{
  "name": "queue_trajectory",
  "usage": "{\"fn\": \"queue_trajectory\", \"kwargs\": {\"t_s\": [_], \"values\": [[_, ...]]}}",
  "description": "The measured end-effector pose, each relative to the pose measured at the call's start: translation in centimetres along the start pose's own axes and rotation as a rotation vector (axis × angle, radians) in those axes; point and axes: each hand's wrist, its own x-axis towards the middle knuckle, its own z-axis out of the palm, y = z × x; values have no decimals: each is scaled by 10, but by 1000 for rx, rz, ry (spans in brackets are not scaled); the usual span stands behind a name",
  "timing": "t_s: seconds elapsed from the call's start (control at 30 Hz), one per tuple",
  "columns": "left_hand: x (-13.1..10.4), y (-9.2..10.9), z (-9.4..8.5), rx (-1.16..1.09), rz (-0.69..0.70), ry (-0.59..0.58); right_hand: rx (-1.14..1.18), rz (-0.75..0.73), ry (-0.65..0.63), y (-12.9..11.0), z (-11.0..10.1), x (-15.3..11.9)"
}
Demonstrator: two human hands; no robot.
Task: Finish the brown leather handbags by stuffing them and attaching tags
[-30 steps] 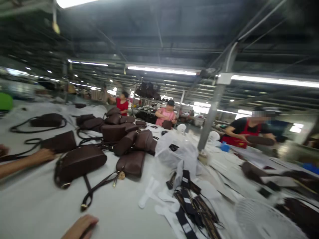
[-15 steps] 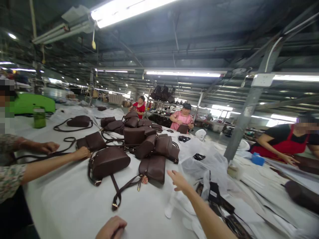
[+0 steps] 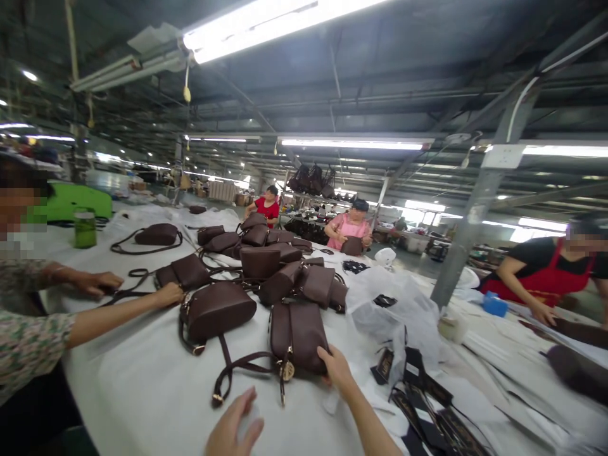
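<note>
My right hand (image 3: 336, 367) grips the right side of a dark brown handbag (image 3: 304, 332), thumb on top and fingers beneath. A round gold charm (image 3: 287, 370) hangs at that bag's front edge, and a strap with a metal buckle (image 3: 218, 398) trails from it to the left. Near the table's front, my left hand (image 3: 236, 425) is open with fingers apart, below the strap and holding nothing. Another brown handbag (image 3: 218, 308) lies just left of the gripped one. Behind them sits a pile of similar bags (image 3: 261, 259).
A co-worker's hand (image 3: 170, 295) touches a bag on the left. Black printed tags (image 3: 420, 399) and a translucent plastic bag (image 3: 403, 304) lie to the right on the white table (image 3: 142, 392). A grey post (image 3: 468, 234) rises beyond. More people work farther off.
My right hand has closed on the handbag's right side, and the bag has shifted a little and tilted. My left hand has moved forward and opened its fingers.
</note>
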Motion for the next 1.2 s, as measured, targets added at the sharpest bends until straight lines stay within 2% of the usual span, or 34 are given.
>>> {"fn": "queue_trajectory", "kwargs": {"t_s": [0.07, 0.13, 0.2, 0.3, 0.5, 0.6, 0.7, 0.77, 0.83, 0.9, 0.97, 1.1, 1.2], "values": [[14, 13, 16, -200, -143, 89, -33, -56, 48, -2, 5, -20], [32, 32, 28, -381, -322, 242, -76, -85, 112, -6, 9, -37], [46, 51, 35, -425, -425, 304, -114, -87, 175, -10, 11, -54], [51, 73, 36, -366, -444, 319, -143, -87, 252, -17, 11, -80], [36, 93, 25, -213, -431, 323, -109, -88, 378, -21, 24, -126], [36, 114, 18, 15, -248, 379, 37, -68, 393, -16, 40, -146], [32, 139, 16, 301, 137, 362, 266, -50, 272, -7, 54, -164], [18, 149, 17, 400, 401, 309, 343, -57, 152, 1, 54, -176], [-2, 148, 20, 415, 631, 214, 354, -85, -1, 11, 38, -186], [-21, 140, 21, 415, 836, 69, 303, -106, -184, 23, 7, -193], [-33, 133, 19, 423, 903, -3, 192, -74, -271, 36, -34, -192], [-32, 135, 10, 450, 827, 38, -95, 45, 72, 69, -115, -163], [-31, 149, 13, 481, 865, -54, -280, 115, 251, 94, -148, -132]]}}
